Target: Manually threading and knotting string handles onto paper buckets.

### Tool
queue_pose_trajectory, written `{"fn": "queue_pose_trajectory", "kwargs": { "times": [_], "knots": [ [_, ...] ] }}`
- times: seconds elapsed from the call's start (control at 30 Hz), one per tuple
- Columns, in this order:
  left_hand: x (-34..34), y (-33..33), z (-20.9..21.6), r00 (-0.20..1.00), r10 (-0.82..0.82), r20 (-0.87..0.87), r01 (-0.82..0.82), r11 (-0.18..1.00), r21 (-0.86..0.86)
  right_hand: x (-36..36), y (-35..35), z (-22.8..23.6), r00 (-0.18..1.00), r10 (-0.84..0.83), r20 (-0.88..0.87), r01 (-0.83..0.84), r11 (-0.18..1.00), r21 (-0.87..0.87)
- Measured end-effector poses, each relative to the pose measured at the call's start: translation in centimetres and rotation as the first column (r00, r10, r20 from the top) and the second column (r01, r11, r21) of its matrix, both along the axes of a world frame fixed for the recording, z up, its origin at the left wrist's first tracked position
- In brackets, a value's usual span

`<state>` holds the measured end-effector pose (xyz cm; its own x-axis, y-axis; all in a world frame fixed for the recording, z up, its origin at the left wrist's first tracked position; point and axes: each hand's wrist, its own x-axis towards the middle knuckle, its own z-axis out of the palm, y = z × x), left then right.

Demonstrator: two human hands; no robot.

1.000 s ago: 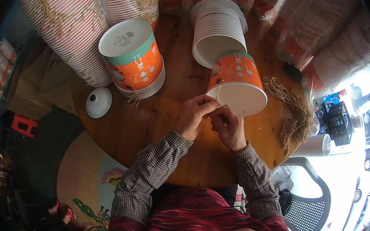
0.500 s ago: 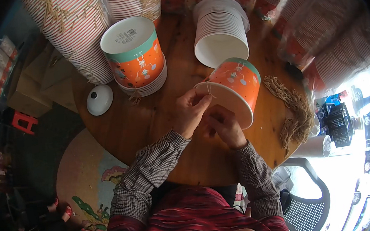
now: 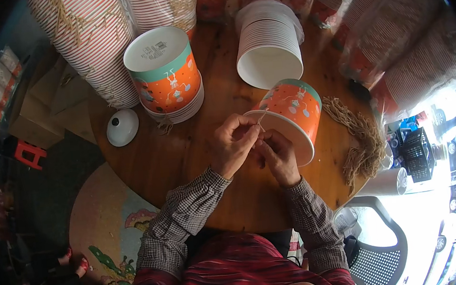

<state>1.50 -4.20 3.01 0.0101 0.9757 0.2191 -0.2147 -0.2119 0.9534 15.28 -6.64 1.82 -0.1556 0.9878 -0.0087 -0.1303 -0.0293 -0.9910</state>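
Note:
A large orange paper bucket (image 3: 300, 107) with a green band at its base lies on its side on the wooden table, its white-rimmed mouth turned toward me. At the rim's left side, my left hand (image 3: 232, 145) pinches a thin piece of tan twine (image 3: 261, 121) between thumb and fingertips. Close beside it, the fingers of my right hand (image 3: 277, 157) are closed at the lower part of the twine, in front of the bucket's mouth. Whether the twine passes through the rim is too small to tell.
A bundle of loose twine (image 3: 357, 141) lies right of the bucket. Nested white buckets (image 3: 269, 56) lie behind it. Upturned orange buckets (image 3: 170, 85) stand at left, near a white lid (image 3: 123, 127) with a dark knob. Tall bucket stacks (image 3: 86, 40) line the table's back.
My right hand has risen to the twine, its fingertips now meeting near the left hand's. The orange bucket has shifted slightly toward me.

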Motion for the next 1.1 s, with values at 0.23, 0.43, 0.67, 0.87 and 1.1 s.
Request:
{"fn": "queue_pose_trajectory", "kwargs": {
  "times": [0.23, 0.43, 0.67, 0.87, 1.1],
  "knots": [
    [0.2, -0.2, 0.8, 0.945, 0.242, -0.220, -0.154, 0.923, 0.353, -0.2, -0.4, -1.1, 0.990, 0.037, 0.134, -0.057, 0.988, 0.143],
    [0.1, -0.2, 0.8, 0.876, 0.348, -0.333, -0.169, 0.870, 0.462, -0.1, -0.6, -1.2, 0.973, 0.028, 0.231, -0.070, 0.981, 0.179],
    [0.3, 0.1, 1.1, 0.832, 0.413, -0.371, -0.187, 0.838, 0.512, -0.4, -1.2, -0.3, 0.875, 0.019, 0.483, -0.215, 0.911, 0.353],
    [-0.1, 0.7, 1.3, 0.732, 0.527, -0.431, -0.224, 0.785, 0.577, -1.3, -1.4, 0.1, 0.884, 0.007, 0.467, -0.253, 0.848, 0.466],
    [0.0, 0.9, 1.2, 0.749, 0.428, -0.507, -0.156, 0.856, 0.492, -1.1, -1.7, -0.8, 0.876, -0.028, 0.482, -0.208, 0.879, 0.429]
  ]
}}
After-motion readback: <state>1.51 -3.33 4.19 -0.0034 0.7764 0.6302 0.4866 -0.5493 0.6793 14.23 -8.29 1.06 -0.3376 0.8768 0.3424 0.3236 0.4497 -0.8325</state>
